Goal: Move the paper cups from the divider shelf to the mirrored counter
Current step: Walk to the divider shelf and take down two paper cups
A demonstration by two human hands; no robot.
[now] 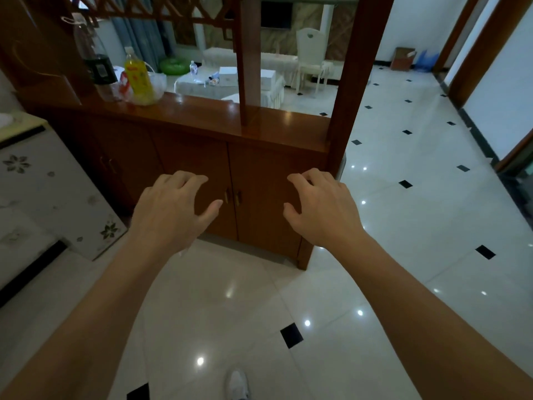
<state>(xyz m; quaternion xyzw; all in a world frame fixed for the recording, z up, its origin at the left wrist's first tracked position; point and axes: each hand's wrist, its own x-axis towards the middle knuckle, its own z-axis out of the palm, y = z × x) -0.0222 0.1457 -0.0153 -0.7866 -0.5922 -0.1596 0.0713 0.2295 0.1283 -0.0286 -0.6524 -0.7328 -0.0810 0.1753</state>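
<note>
The wooden divider shelf (219,114) stands ahead of me, its glossy brown top bare from the middle to the right. I see no paper cups on it. My left hand (170,209) and my right hand (320,206) hover palm down in front of the cabinet doors (230,197), below the shelf top. Both hands hold nothing and their fingers are spread. A counter with a flowered glossy front (43,203) stands at the left edge.
At the shelf's left end stand a yellow bottle (138,75), a dark-labelled clear bottle (96,62) and a plastic bag (157,82). Wooden posts (246,59) rise from the shelf. White tiled floor (403,197) stretches to the right. Behind the divider are a covered table and a white chair.
</note>
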